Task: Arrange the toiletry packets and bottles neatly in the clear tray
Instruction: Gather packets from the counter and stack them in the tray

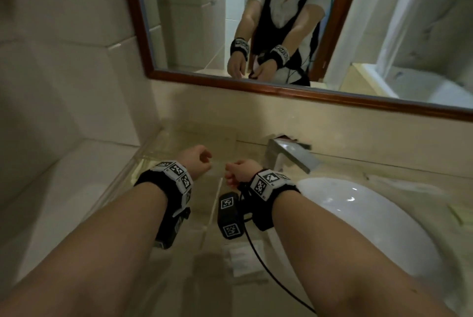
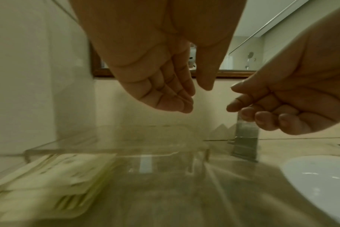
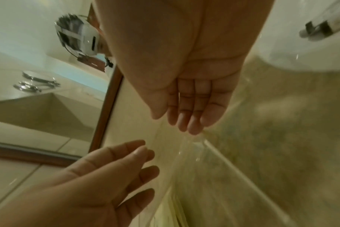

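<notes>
A clear tray (image 1: 153, 160) stands on the beige counter, left of the sink. Both my hands hover over it, close together, holding nothing. My left hand (image 1: 202, 160) hangs with relaxed fingers (image 2: 177, 104) above the tray's rim (image 2: 107, 149). My right hand (image 1: 233, 173) is just to its right, fingers loosely bent (image 3: 192, 126) near the tray's corner (image 3: 202, 142). Pale yellow-green packets (image 2: 49, 184) lie flat at the tray's near left end and show blurred in the right wrist view (image 3: 171, 215). A white packet (image 1: 243, 257) lies on the counter in front of the tray. I see no bottles.
A chrome faucet (image 1: 289, 155) stands right behind my right hand, with the white sink (image 1: 358, 214) to the right. A wood-framed mirror (image 1: 256, 83) runs along the back wall; a tiled wall (image 1: 64, 86) closes the left. Something pale lies at the counter's far right (image 1: 460, 214).
</notes>
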Motion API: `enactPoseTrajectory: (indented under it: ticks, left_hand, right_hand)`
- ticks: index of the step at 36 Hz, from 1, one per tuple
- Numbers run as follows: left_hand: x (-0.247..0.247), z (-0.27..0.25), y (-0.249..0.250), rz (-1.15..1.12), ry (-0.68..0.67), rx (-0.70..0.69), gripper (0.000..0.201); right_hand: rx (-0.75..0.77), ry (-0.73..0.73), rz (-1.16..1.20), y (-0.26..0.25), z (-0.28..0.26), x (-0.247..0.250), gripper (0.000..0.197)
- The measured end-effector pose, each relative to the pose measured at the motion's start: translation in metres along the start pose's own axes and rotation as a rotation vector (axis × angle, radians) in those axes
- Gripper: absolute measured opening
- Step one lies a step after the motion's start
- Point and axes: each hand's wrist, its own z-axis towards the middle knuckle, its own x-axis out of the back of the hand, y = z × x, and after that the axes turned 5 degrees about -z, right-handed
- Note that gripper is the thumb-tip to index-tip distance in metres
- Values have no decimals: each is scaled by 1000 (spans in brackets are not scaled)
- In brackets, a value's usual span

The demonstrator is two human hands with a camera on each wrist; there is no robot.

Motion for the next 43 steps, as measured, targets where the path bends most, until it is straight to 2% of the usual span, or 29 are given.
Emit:
enactPoseTrajectory:
  ticks: [6, 9, 12, 16, 20, 29, 32, 36, 39, 43]
  left_hand:
    - [-28, -11, 62, 18, -12, -104, 33]
    - [-46, -18, 98, 47, -9, -168, 31]
    - [-63, -24, 131, 60, -11, -209, 30]
    - [-87, -34, 173, 45, -40, -265, 31]
    - [-117, -42, 214, 28, -67, -335, 29]
    - [-205, -54, 297, 14, -224, -425, 28]
    - [-238, -57, 320, 40, -284, -447, 28]
    - [-287, -62, 354, 94, -340, -492, 28]
    - [-320, -63, 378, 145, -372, -514, 30]
    - [-361, -52, 405, 203, -412, -507, 38]
  right_hand:
    - [22, 17, -25, 22, -26, 62, 27]
    - [39, 80, 21, 37, -48, 96, 18]
    - [80, 143, 47, 50, -73, 126, 24]
    - [78, 150, 173, 71, -105, 171, 25]
    - [88, 211, 165, 98, -126, 215, 29]
    - [-6, 390, 286, 192, -177, 314, 26]
    - [-67, 455, 323, 229, -193, 340, 21]
    - [-163, 530, 368, 284, -212, 375, 25]
    - [-240, 581, 378, 321, -225, 396, 18]
    - [-298, 644, 414, 362, -235, 420, 26]
